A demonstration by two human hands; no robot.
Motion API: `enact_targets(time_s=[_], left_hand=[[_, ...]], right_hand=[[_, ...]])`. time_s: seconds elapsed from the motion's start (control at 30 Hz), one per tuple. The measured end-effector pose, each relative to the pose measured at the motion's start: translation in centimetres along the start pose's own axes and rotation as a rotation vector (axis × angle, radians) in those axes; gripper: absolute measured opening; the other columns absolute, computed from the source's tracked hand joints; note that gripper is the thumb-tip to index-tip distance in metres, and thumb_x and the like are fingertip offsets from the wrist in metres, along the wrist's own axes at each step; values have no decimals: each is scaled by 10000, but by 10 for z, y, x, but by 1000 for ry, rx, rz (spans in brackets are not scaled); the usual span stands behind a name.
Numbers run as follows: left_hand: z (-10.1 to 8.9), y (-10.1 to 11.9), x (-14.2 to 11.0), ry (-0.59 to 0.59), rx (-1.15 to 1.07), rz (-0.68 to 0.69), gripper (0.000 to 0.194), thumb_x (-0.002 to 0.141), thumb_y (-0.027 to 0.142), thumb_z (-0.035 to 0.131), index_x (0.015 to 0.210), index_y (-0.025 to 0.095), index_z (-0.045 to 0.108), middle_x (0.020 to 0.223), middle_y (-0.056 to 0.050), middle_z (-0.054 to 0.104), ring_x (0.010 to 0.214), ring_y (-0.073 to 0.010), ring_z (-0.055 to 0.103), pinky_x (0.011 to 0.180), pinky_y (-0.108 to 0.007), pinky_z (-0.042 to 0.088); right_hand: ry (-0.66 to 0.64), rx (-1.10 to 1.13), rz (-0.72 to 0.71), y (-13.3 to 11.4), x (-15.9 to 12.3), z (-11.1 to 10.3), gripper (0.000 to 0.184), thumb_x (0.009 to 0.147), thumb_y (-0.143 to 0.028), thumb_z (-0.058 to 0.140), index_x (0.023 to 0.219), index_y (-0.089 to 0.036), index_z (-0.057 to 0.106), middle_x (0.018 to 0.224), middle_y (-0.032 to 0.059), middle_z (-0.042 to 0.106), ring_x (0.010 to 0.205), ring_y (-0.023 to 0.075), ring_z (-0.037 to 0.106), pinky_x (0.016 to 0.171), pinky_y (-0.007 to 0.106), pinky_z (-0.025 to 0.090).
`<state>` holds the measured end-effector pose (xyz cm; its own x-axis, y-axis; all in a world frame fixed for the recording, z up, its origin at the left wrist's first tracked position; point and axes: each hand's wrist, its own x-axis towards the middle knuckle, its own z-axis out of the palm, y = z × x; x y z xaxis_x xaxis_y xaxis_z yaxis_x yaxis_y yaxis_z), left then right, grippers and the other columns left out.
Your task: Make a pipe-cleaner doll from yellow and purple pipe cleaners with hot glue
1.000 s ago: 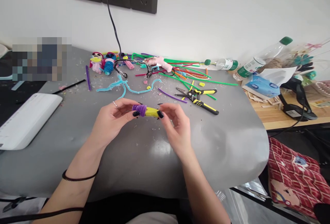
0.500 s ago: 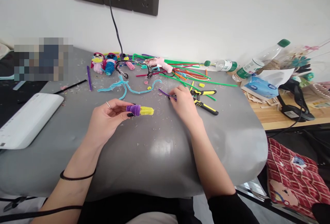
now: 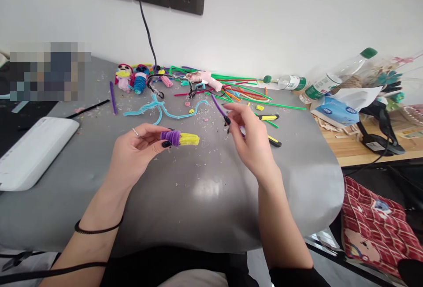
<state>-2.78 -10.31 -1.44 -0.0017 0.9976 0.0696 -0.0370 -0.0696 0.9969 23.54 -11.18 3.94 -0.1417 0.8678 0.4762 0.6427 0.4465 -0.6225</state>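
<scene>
My left hand [image 3: 137, 150] pinches a small roll of wound pipe cleaner [image 3: 180, 138], purple at the hand end and yellow at the free end, above the grey table [image 3: 185, 194]. My right hand [image 3: 253, 141] is lifted off the table to the right of it, fingertips gripping a short purple pipe cleaner [image 3: 218, 106] that sticks up and away from me. Yellow-and-black pliers [image 3: 272, 128] lie partly hidden behind my right hand.
Loose pipe cleaners in green, red and light blue [image 3: 158, 109], a pink glue gun [image 3: 205, 79] on a black cord and small pipe-cleaner dolls [image 3: 132, 80] litter the far side. A white device [image 3: 29, 152] sits left. Bottles [image 3: 330, 80] and a tissue pack [image 3: 335, 110] stand on the wooden desk at right.
My right hand left the roll, reached to the purple pipe cleaner by the pliers, and has now lifted it off the table. My left hand kept the roll nearly still.
</scene>
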Motion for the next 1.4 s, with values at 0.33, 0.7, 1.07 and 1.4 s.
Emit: enact_targets(time_s=[0.33, 0.7, 1.07, 1.4], left_hand=[[6, 6, -9, 86, 30, 180, 227, 699, 216, 913, 903, 240, 814, 855, -9, 808, 776, -166, 773, 680, -243, 658], [13, 16, -13, 120, -16, 281, 280, 665, 96, 890, 897, 239, 822, 864, -2, 798, 828, -154, 777, 801, -252, 670], [15, 16, -13, 111, -36, 320, 265, 671, 88, 884, 892, 216, 811, 862, -5, 786, 834, -148, 769, 806, -257, 667], [18, 15, -14, 164, -17, 299, 247, 661, 146, 908, 872, 227, 810, 878, -26, 791, 832, -182, 776, 802, -308, 682]], right_hand=[[35, 50, 28, -58, -36, 13, 144, 1014, -135, 580, 908, -201, 652, 822, 3, 627, 691, 104, 561, 584, 224, 422], [110, 158, 185, -73, -42, 35, 155, 995, -184, 574, 849, -217, 616, 733, -16, 621, 598, 94, 515, 526, 219, 399], [100, 241, 247, -73, -45, 39, 131, 983, -193, 561, 875, -200, 635, 716, -25, 586, 596, 85, 493, 523, 203, 394], [6, 458, 402, -72, -43, 42, 154, 953, -243, 591, 803, -211, 607, 633, -49, 513, 563, 89, 430, 495, 223, 332]])
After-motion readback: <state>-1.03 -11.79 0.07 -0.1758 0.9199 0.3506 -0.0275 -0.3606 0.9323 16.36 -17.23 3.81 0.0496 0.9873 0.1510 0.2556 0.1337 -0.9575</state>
